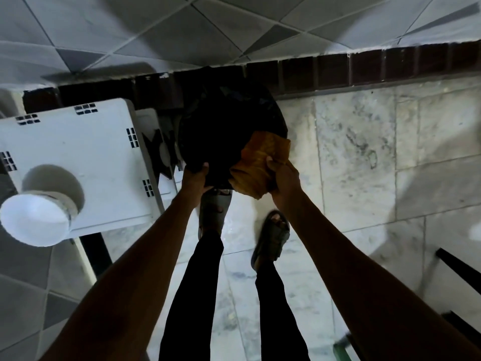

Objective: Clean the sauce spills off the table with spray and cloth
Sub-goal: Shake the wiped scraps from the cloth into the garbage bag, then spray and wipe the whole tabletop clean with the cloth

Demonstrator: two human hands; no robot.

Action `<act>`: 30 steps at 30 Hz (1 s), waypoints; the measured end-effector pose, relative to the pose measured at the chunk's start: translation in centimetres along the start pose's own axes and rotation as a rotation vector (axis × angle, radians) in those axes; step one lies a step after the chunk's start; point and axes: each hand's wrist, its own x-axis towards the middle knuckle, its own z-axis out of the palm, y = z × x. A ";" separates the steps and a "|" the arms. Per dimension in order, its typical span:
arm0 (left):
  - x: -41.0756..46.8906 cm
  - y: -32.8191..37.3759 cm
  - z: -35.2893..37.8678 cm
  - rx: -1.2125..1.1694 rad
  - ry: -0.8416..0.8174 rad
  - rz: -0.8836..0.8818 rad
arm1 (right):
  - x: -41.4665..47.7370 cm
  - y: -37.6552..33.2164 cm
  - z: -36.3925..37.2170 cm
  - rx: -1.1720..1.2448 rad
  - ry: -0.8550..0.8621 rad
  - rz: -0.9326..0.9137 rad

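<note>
One crumpled cloth fills right grip; left grip holds bin.

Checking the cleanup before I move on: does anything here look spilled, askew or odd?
Nothing looks spilled or damaged. One oddity: the right hand holds the crumpled orange cloth over the black bin, whose rim the left hand grips. The white table shows no visible sauce.

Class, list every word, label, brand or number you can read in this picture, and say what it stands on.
None can be read. The orange cloth, the black bin bag and the white plastic table show no lettering; the table's dark marks are slots, not text.
</note>
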 end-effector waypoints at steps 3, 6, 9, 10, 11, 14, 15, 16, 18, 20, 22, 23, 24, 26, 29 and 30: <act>-2.4 1.5 0.4 0.062 0.102 -0.072 | -1.9 -0.7 0.2 -0.030 -0.033 -0.006; -7.0 3.8 1.2 0.305 0.244 -0.077 | -4.7 -1.6 -0.3 -0.018 -0.049 -0.016; -12.9 6.6 1.5 0.341 0.153 -0.002 | -10.3 -3.8 -0.4 0.027 -0.089 -0.002; -14.9 7.6 1.8 0.290 0.086 -0.010 | -12.5 -4.6 -0.5 0.042 -0.131 0.013; -17.4 9.0 2.0 0.244 0.020 -0.013 | -14.9 -5.6 -0.8 0.055 -0.181 0.018; -26.1 12.4 3.1 0.233 -0.165 0.003 | -23.9 -8.6 -1.0 0.123 -0.228 0.019; -29.0 13.4 3.5 0.251 -0.223 0.012 | -26.9 -9.6 -1.0 0.151 -0.230 0.024; -32.5 14.5 3.9 0.270 -0.275 -0.002 | -30.8 -10.8 -1.2 0.182 -0.220 0.022; -38.9 16.3 4.5 0.302 -0.350 -0.022 | -37.7 -12.4 -1.9 0.257 -0.216 0.032; -44.3 17.5 5.1 0.317 -0.416 -0.026 | -44.0 -13.2 -2.6 0.357 -0.231 0.027; -50.9 18.2 6.0 0.434 -0.510 0.012 | -50.9 -13.2 -4.2 0.429 -0.203 -0.047; -53.5 18.2 6.2 0.511 -0.550 0.046 | -53.2 -12.8 -4.9 0.442 -0.181 -0.085; -55.8 18.2 6.4 0.599 -0.579 0.089 | -55.2 -12.2 -5.7 0.447 -0.159 -0.130; -60.7 17.4 7.2 0.709 -0.645 0.163 | -59.4 -10.8 -8.0 0.467 -0.091 -0.215; -66.5 15.2 8.3 0.806 -0.752 0.255 | -65.0 -7.8 -11.7 0.462 -0.038 -0.358; -68.2 14.2 8.5 0.819 -0.796 0.267 | -66.5 -6.6 -12.7 0.469 -0.025 -0.397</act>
